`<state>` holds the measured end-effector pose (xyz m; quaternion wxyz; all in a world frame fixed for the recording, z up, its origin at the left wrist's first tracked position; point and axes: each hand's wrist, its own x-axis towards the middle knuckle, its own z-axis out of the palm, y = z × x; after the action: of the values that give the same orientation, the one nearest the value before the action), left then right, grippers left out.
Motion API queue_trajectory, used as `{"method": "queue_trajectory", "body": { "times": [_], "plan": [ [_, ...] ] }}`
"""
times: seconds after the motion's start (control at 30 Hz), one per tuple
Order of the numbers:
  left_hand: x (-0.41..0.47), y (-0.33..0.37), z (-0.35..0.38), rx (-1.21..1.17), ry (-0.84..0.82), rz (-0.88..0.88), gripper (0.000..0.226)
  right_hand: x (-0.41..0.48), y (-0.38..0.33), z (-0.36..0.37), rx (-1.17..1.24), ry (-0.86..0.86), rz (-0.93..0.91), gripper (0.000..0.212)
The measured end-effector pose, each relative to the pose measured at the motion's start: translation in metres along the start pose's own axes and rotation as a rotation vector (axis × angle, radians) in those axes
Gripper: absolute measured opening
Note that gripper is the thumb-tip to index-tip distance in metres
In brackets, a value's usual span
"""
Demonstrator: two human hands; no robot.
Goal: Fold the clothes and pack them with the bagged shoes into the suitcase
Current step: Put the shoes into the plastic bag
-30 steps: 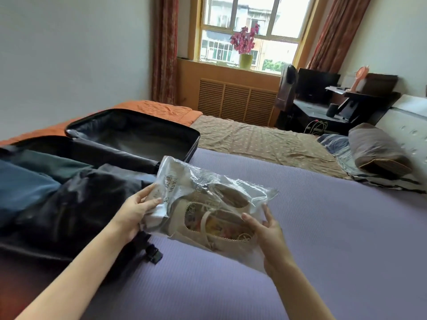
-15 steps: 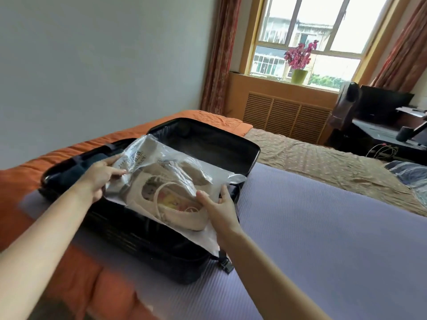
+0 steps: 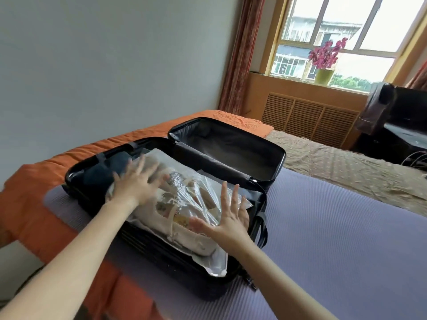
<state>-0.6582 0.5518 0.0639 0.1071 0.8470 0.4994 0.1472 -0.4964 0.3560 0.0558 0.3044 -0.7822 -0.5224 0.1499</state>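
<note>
Head view of a black hard-shell suitcase (image 3: 147, 257) lying open on a bed, its near half packed and its far half, the black-lined lid (image 3: 231, 146), bare inside. A clear crinkled plastic bag holding a pair of beige canvas shoes (image 3: 184, 213) lies on top of the near half, covering most of it; one corner of the bag overhangs the suitcase's near rim. Dark folded clothes (image 3: 101, 172) show in the same half, at the bag's left end and partly under it.

The left hand (image 3: 136, 183), fingers spread and flat, is over the left end of the bag where it meets the clothes; the hand is motion-blurred, so whether the palm presses the plastic or hovers just above it cannot be told. The right hand (image 3: 228, 218), likewise spread with nothing in its grasp, is at the bag's right edge, its thumb pointing in over the shoes and its fingertips over the plastic near the suitcase's right wall. The bagged shoes thus lie between and partly beneath the two hands.

The suitcase rests on a lilac ribbed mat (image 3: 335, 239) that overlaps an orange quilted bedspread (image 3: 30, 199) at left
</note>
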Motion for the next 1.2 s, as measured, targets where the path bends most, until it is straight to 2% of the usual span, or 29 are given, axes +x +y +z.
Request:
{"method": "queue_trajectory", "body": {
  "times": [0.03, 0.07, 0.2, 0.27, 0.37, 0.7, 0.77, 0.87, 0.97, 1.03, 1.1, 1.2],
  "plan": [
    [0.002, -0.006, 0.011, 0.029, -0.11, -0.014, 0.077, 0.006, 0.001, 0.004, -0.049, -0.058, -0.006, 0.117],
    [0.004, -0.011, 0.02, 0.024, -0.152, -0.017, 0.083, 0.01, 0.003, 0.01, -0.1, -0.105, -0.006, 0.118],
    [0.015, -0.02, 0.033, -0.084, -0.162, 0.006, 0.113, 0.018, 0.016, 0.029, -0.182, -0.13, 0.046, 0.117],
    [0.017, -0.023, 0.035, -0.106, -0.161, 0.018, 0.12, 0.019, 0.019, 0.031, -0.222, -0.135, 0.049, 0.117],
    [0.02, -0.024, 0.039, -0.114, -0.123, 0.039, 0.111, 0.022, 0.019, 0.033, -0.259, -0.14, 0.058, 0.117],
    [0.015, -0.022, 0.041, -0.021, -0.064, 0.07, 0.104, 0.024, 0.014, 0.037, -0.325, -0.159, 0.058, 0.115],
    [0.011, -0.019, 0.038, 0.046, -0.082, 0.08, 0.097, 0.024, 0.012, 0.037, -0.35, -0.169, 0.067, 0.119],
    [0.007, -0.008, 0.027, 0.288, -0.09, 0.056, 0.082, 0.024, 0.01, 0.037, -0.386, -0.177, 0.063, 0.119],
    [0.0, 0.012, 0.016, 0.425, 0.076, 0.114, 0.072, 0.023, 0.01, 0.037, -0.401, -0.173, 0.04, 0.105],
    [-0.007, 0.03, 0.016, 0.342, 0.25, 0.235, 0.061, 0.023, 0.01, 0.036, -0.398, -0.163, 0.027, 0.099],
    [-0.014, 0.044, 0.022, 0.264, 0.228, 0.289, 0.071, 0.023, 0.011, 0.036, -0.399, -0.151, 0.02, 0.099],
    [-0.02, 0.041, 0.045, 0.279, 0.042, 0.204, 0.092, 0.022, 0.013, 0.04, -0.395, -0.139, 0.02, 0.101]
  ]
}}
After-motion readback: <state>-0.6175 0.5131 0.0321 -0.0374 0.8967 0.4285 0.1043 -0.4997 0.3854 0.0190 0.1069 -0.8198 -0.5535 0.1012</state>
